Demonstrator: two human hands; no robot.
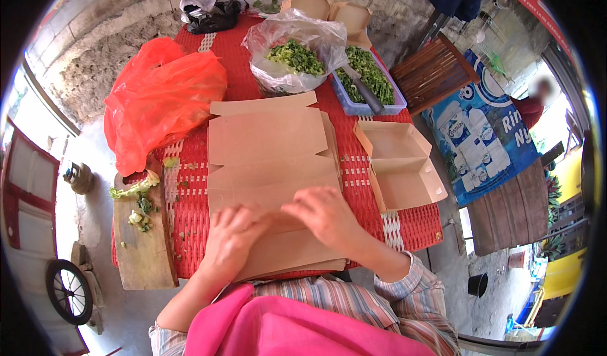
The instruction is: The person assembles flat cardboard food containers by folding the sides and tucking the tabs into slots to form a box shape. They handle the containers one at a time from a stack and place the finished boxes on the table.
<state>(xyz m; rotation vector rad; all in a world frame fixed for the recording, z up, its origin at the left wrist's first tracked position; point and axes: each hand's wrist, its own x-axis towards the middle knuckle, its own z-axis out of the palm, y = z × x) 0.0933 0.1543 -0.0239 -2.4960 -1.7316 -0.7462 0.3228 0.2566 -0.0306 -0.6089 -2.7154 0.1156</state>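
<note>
A flat brown cardboard box blank (269, 131) lies on a stack of similar blanks (297, 255) in front of me. Its near edge is lifted and bent up a little. My left hand (235, 234) grips this edge on the left, fingers curled over it. On the right, my right hand (324, 218) pinches the same edge, its thumb and fingers pointing inward. The undersides of the fingers are hidden. Right of the stack stands a folded cardboard box (404, 182), its lid raised.
Under everything is a red woven table (190, 229). A red plastic bag (161, 97) and a wooden board (142, 255) with vegetable scraps are at left. Chopped greens fill a clear bag (294, 24) and a plastic tub (373, 109), a knife (365, 92) resting across it. Another person (530, 109) is far right.
</note>
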